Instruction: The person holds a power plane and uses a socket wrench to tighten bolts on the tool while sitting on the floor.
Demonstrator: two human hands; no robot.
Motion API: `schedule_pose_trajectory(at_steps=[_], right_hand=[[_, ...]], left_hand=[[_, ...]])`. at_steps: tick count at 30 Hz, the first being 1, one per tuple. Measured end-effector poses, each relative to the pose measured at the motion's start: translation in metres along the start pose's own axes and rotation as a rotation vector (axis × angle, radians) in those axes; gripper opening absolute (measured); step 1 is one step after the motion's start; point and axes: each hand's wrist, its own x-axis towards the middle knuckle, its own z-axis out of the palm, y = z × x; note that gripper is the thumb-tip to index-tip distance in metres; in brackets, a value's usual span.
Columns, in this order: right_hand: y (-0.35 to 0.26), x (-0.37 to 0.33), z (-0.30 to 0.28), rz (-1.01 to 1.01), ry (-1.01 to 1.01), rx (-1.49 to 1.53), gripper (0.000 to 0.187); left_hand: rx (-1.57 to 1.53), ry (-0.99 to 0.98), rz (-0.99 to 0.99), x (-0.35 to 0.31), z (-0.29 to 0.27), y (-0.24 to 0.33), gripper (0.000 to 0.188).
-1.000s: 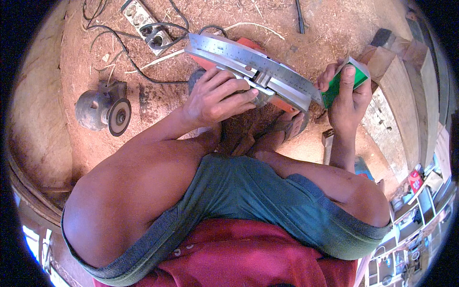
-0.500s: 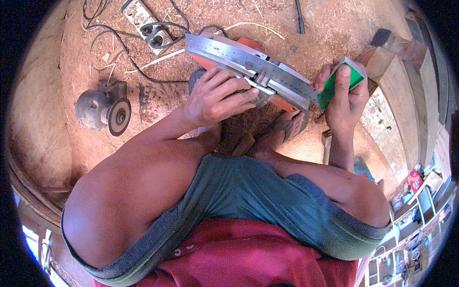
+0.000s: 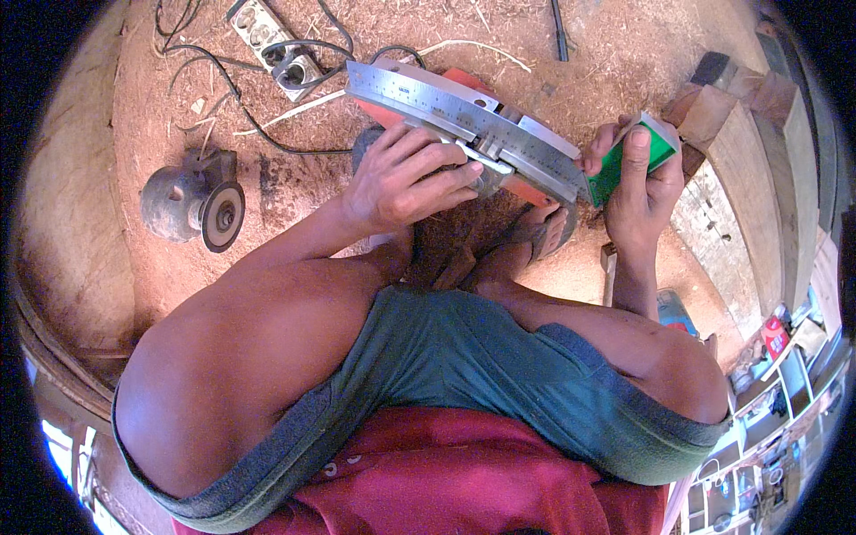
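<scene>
head view, looking down on a squatting person at work over a sawdust-strewn floor (image 3: 624,53); the left hand (image 3: 406,178) lies with fingers curled and spread over the metal base plate (image 3: 481,134) of an orange circular saw (image 3: 464,85), fingertips pressing by a small bracket at the plate's near edge; the plate, a grey sheet with ruled markings, runs obliquely from upper left to lower right, above the person's sandalled foot (image 3: 535,236); the right hand (image 3: 637,192) is closed around a small green block (image 3: 633,156), thumb on top, held just at the plate's right end, touching or nearly so; to the left, apart from the hands, an angle grinder (image 3: 192,201) rests on the floor; a white power strip (image 3: 276,45) with black cables (image 3: 205,80) lies at the top; wooden blocks (image 3: 731,125) stand at the right.
</scene>
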Motion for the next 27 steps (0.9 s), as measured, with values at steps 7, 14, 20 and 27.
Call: schedule_pose_trajectory(at_steps=[7, 14, 20, 27], right_hand=[[0.0009, -0.0011, -0.0017, 0.013, 0.007, 0.009, 0.027], [0.0005, -0.0008, 0.0004, -0.001, 0.001, 0.003, 0.027], [0.0020, -0.0020, -0.0020, 0.027, 0.011, 0.001, 0.027], [0.0009, -0.0009, -0.0029, 0.027, -0.007, -0.050, 0.028]], left_hand=[[-0.015, 0.006, 0.002, 0.0041, -0.0023, 0.0009, 0.043], [0.001, -0.006, -0.002, 0.0023, -0.0025, 0.0011, 0.041], [-0.010, -0.002, 0.005, 0.0022, -0.0008, -0.0007, 0.041], [0.000, -0.002, -0.013, -0.0004, -0.0007, -0.0003, 0.042]])
